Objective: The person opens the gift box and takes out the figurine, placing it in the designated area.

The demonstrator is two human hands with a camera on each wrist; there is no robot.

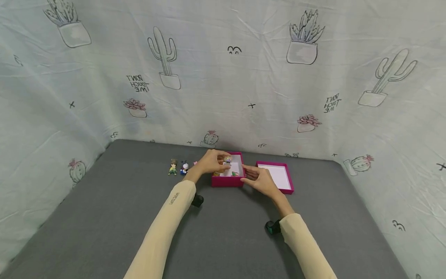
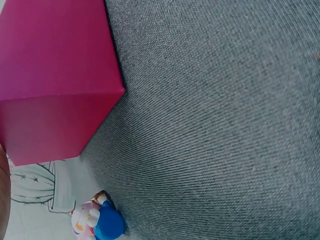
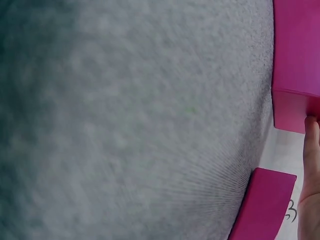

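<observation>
Over the open magenta box (image 1: pixel 227 182), my left hand (image 1: pixel 210 161) pinches a small figurine (image 1: pixel 227 159) with a pale head between thumb and fingers. Inside the white-lined box lie other small figurines, among them a red and green one (image 1: pixel 235 174). My right hand (image 1: pixel 260 180) touches the box's right side, its thumb near the front corner. From the right wrist, one straight finger (image 3: pixel 311 145) meets the box wall. The left wrist view has the box (image 2: pixel 55 60) but only a sliver of the hand; the held figurine is outside it.
Right of the box lies its magenta lid (image 1: pixel 288 178), white inside facing up. To the left stand a brown-haired figurine in green (image 1: pixel 173 167) and a white-and-blue one (image 1: pixel 184 168); a pink one (image 1: pixel 195 162) is mostly behind the left arm. A printed curtain (image 1: pixel 223 97) borders the grey table (image 1: pixel 223 232).
</observation>
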